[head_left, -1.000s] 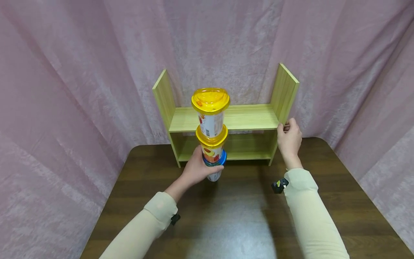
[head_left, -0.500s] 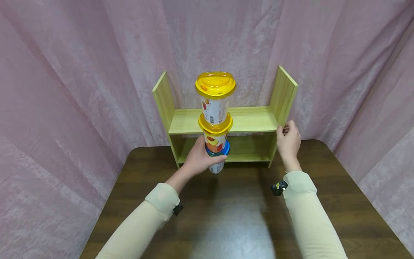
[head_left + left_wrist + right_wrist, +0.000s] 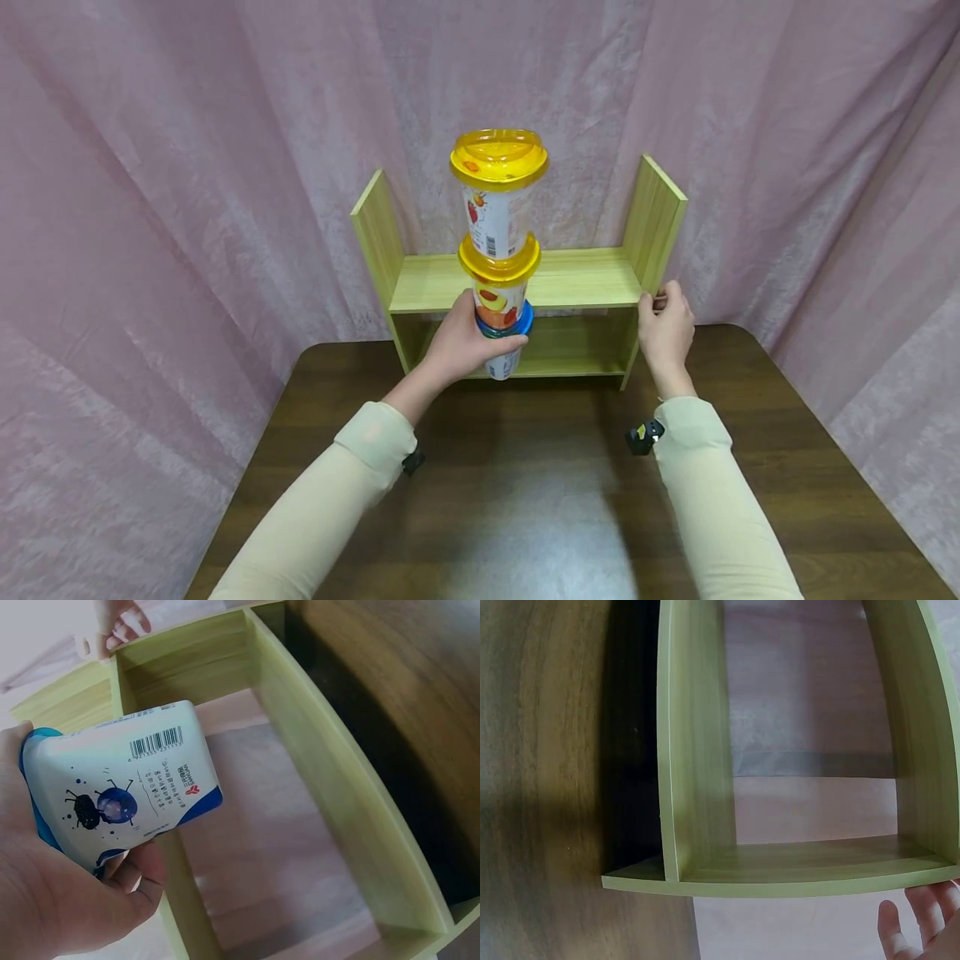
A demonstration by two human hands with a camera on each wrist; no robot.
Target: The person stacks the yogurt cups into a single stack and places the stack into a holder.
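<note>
My left hand [image 3: 459, 348] grips the bottom cup of a stack of three lidded cups [image 3: 498, 250], held up in the air in front of the light wooden shelf [image 3: 585, 279]. The bottom cup [image 3: 124, 780] is white with a blue lid and a barcode; the two above it have yellow lids [image 3: 498, 158]. My right hand [image 3: 664, 327] holds the shelf's right side panel at the level of the upper board. In the right wrist view only the fingertips [image 3: 919, 930] show beside the shelf edge [image 3: 780, 885].
The shelf stands at the back of a dark wooden table [image 3: 525, 500], against a pink curtain [image 3: 187, 183]. Both shelf boards are bare. Small black clips sit at both sleeve cuffs [image 3: 643, 435].
My left hand has lifted the cup stack higher and a little farther toward the shelf. The right hand has stayed on the side panel.
</note>
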